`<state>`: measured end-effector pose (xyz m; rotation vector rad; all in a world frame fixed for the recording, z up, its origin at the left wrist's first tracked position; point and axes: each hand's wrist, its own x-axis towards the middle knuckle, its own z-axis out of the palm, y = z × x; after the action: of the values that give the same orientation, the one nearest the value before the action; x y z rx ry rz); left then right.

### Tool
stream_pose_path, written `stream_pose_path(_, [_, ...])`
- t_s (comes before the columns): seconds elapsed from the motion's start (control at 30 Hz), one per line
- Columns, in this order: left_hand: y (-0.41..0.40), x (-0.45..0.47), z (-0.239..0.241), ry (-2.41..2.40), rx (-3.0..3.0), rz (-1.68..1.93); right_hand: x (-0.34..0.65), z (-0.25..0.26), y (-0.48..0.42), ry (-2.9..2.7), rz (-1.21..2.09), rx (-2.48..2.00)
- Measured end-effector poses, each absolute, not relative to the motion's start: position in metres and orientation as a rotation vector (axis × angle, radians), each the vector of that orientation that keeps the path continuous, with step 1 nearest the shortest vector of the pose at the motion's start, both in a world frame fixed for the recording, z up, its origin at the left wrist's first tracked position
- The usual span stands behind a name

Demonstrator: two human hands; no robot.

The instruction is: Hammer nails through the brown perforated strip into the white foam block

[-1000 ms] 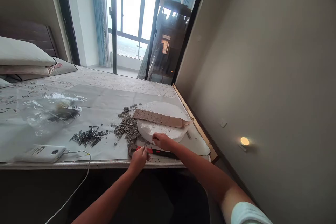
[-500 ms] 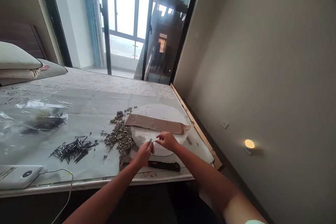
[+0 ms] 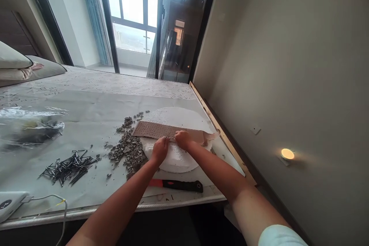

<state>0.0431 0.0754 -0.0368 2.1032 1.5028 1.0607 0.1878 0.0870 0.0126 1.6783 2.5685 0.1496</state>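
My left hand is closed at the near edge of a brown strip dotted with rows of small holes. Beside it, my right hand is also closed, its fingers bent down onto the strip. Whatever sits in the fingertips of either hand is too small to make out. The strip lies across a white round slab. Nearer to me rests a tool with a black and red handle; my left forearm hides its head.
Grey broken chips are heaped left of the slab. Farther left are a pile of dark nails, a clear plastic bag and a white device with a cable. A wooden rail runs along the right side, near the wall.
Both hands have moved forward from the slab's near part to the strip's edge. Thin pins seen in my left fingers before are now hidden. The camera view has shifted slightly.
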Motion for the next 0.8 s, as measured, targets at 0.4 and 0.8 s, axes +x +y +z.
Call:
stream_pose_path(0.4, [0.073, 0.042, -0.035, 1.546, 2.093, 1.031, 0.172, 0.025, 0.08, 2.546, 0.286, 1.45])
stream_pose_path(0.8, [0.08, 0.044, -0.033, 1.456, 1.836, 1.091, 0.186, 0.044, 0.088, 2.544, 0.065, 1.744])
